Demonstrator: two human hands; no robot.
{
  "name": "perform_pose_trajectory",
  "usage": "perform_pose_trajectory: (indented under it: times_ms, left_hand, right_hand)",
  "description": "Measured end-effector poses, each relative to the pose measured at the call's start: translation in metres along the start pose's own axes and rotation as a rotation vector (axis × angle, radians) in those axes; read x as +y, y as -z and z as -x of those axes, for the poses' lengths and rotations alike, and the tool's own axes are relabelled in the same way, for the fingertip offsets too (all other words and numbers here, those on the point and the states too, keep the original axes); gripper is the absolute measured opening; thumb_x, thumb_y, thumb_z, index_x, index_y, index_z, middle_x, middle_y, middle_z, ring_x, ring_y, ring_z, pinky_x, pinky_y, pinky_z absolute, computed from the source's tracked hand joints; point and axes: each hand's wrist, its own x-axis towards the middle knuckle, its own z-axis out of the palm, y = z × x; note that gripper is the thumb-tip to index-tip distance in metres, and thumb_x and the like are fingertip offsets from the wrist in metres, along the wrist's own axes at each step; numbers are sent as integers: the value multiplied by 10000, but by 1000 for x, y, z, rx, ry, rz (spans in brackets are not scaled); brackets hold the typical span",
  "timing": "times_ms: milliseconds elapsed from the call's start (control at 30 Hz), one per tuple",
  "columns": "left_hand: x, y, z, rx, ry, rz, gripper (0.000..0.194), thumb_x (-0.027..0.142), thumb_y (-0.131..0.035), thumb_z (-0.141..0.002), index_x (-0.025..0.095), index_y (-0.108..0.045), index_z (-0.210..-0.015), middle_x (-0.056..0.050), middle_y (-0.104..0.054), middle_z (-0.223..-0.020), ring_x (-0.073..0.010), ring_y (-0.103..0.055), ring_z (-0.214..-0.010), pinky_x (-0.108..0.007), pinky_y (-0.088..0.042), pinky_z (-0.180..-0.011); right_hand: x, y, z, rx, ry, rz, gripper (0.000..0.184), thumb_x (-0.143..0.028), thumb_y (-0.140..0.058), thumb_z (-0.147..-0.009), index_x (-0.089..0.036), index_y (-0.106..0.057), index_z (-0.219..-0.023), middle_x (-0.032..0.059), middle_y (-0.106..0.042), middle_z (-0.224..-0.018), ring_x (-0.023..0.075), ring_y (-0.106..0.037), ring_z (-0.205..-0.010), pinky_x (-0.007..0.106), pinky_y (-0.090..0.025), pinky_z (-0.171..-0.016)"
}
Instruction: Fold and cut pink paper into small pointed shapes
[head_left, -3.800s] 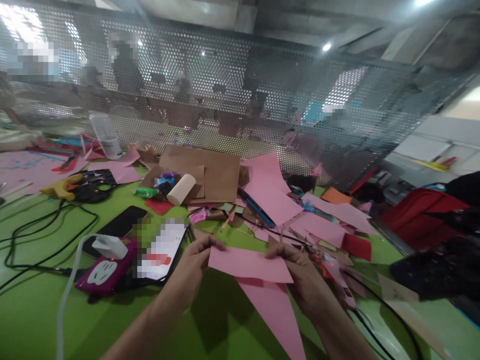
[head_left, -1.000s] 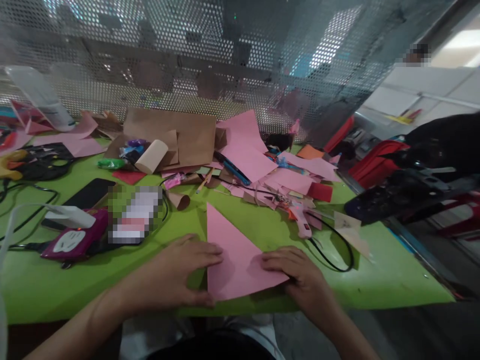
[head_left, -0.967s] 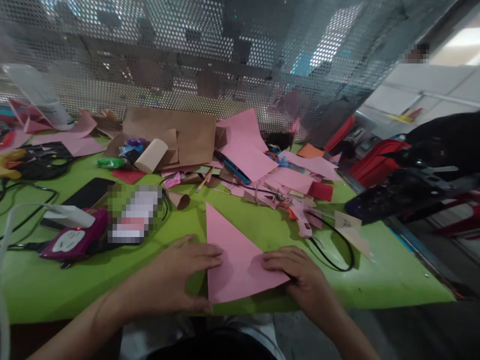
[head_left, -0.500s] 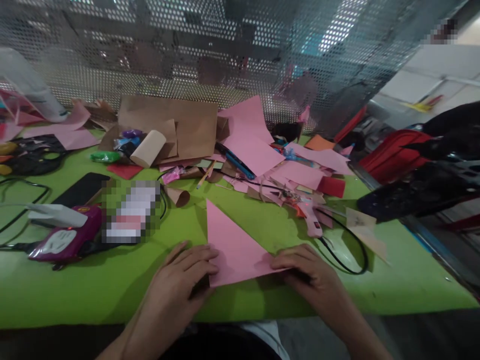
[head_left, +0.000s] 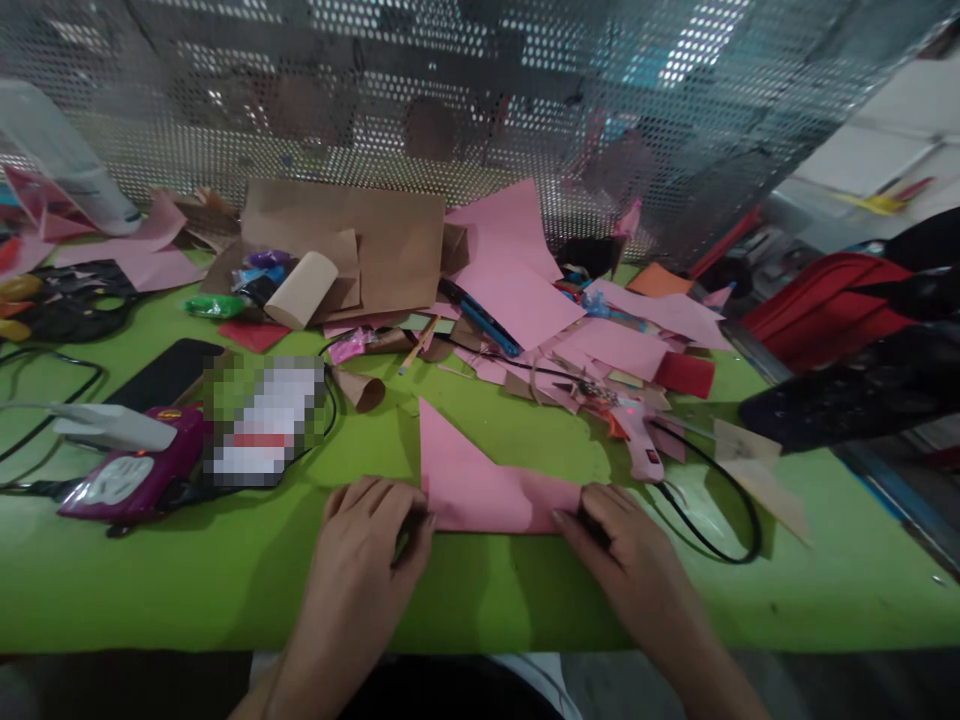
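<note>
A sheet of pink paper (head_left: 487,497) lies close to the front of the green table, its near edge bent up and over toward the back, with a pointed corner standing out at the far left. My left hand (head_left: 375,535) pinches the left end of this fold between thumb and fingers. At the right end, my right hand (head_left: 619,535) grips the paper the same way. Beyond my right hand lies a pink glue gun (head_left: 639,440) with its black cord curling to the right.
On the left are a purple power strip (head_left: 142,465) with a white plug, and a phone (head_left: 262,425). Pink paper scraps (head_left: 607,345), a blue cutter (head_left: 480,318), brown cardboard (head_left: 397,240) and a paper roll (head_left: 303,290) crowd the back, before a perforated metal panel (head_left: 450,100).
The paper's near edge has been lifted and folded away from me, making the flat triangle a lower folded shape. Both hands moved slightly up and now pinch the fold's ends.
</note>
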Motion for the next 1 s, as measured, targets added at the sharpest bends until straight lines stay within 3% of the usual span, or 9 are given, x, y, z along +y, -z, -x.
perform_pose_trajectory:
  times_ms: [133,333,433,533,633,733,833,933,1000]
  left_hand:
    - [-2,-3,0,4,40,-1,86,173,-582,-857,253,-580,-890,-6,-729,-852,-273,-626,-867,-399,-344,-802]
    - [-2,-6,3,24,59,-24,310,151,-608,-833,267,-525,-1108,25,-692,-751,-268,-624,-835,-424,-373,-842]
    - [-1,-6,8,100,22,-101,423,149,-581,-859,243,-491,-1262,-29,-679,-902,-272,-597,-900,-428,-422,-834]
    - [2,-6,14,187,-146,-213,440,71,-498,-886,230,-530,-1294,-78,-644,-1105,-260,-573,-1015,-426,-432,-896]
    - [9,-8,17,102,-415,-242,498,12,-418,-873,188,-542,-1322,-69,-633,-1257,-228,-524,-1192,-397,-340,-1066]
    - [15,-15,16,-48,-606,-313,525,152,-467,-886,132,-455,-1410,-51,-518,-1458,-227,-381,-1372,-370,-231,-1147]
    - [13,-22,16,-142,-619,-395,673,378,-531,-868,97,-377,-1460,-78,-419,-1531,-256,-328,-1415,-392,-248,-1128]
    - [9,-26,18,-187,-609,-425,759,480,-539,-847,100,-351,-1476,-93,-402,-1536,-279,-361,-1401,-416,-282,-1099]
    - [8,-27,18,-182,-612,-434,766,500,-536,-845,105,-355,-1476,-96,-405,-1532,-287,-380,-1390,-423,-297,-1084]
  right_hand:
    - [2,-2,0,-19,4,17,332,-367,-469,-969,-237,-387,-674,13,-502,-679,209,-479,-672,316,-326,-609]
    - [2,-3,1,-38,-15,23,264,-348,-488,-963,-230,-434,-734,19,-519,-719,213,-479,-692,316,-326,-616]
    - [2,-3,1,-46,-20,32,244,-345,-497,-963,-225,-454,-755,22,-534,-735,215,-480,-701,319,-328,-627]
    - [3,-4,0,-52,-21,45,223,-330,-518,-953,-221,-471,-764,24,-545,-743,217,-484,-707,320,-330,-633]
    - [4,-5,-1,-59,-11,54,192,-301,-535,-937,-217,-492,-771,27,-552,-737,221,-487,-708,323,-328,-631]
    - [2,-4,-1,-55,-18,34,159,-287,-525,-942,-211,-515,-803,36,-576,-771,228,-502,-737,333,-346,-653]
    - [-1,-4,0,-44,-46,27,150,-277,-532,-937,-212,-523,-802,40,-594,-793,232,-515,-757,345,-364,-669]
    - [0,-4,1,-31,-91,-6,53,-263,-560,-917,-211,-562,-907,37,-608,-807,233,-541,-763,346,-398,-670]
    - [0,-4,4,43,-115,-29,224,-261,-575,-909,-204,-550,-1124,46,-621,-855,236,-564,-793,353,-441,-697]
